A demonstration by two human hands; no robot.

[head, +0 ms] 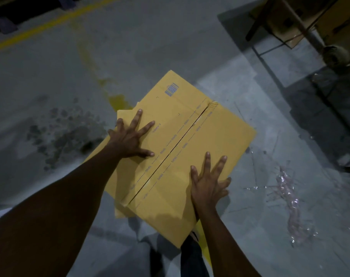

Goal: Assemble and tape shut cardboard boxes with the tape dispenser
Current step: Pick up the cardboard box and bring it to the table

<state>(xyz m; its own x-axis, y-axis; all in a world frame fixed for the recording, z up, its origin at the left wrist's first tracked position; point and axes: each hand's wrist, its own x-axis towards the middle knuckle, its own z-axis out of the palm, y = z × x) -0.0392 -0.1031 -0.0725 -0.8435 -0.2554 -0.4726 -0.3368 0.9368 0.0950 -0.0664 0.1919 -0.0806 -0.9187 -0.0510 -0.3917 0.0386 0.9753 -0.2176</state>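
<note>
At the far left, a yellow painted line [50,23] is running across the grey concrete floor [40,76], and a dark blotchy stain [60,134] is spreading just below it. Next to that, we are pressing our left hand [130,136] flat on the left top flap of the yellow-brown cardboard box [220,136]. The fingers are splayed and straight, gripping nothing. A second flat piece of the same cardboard [124,115] is sticking out from under the box beneath this hand.

The box is sitting in the middle of the view, in front of our legs and turned at an angle to us. We cannot tell whether it is resting on the floor. Its two top flaps are meeting along a dark seam [176,142] with dashed blue print on both sides, and a blue barcode [171,89] is showing near the far corner.

We are laying our right hand [208,184] flat on the right flap near its outer edge, fingers spread and released. Further right, crumpled clear plastic scraps [290,204] are lying on the floor. A dark metal frame [302,25] is standing at the upper right.
</note>
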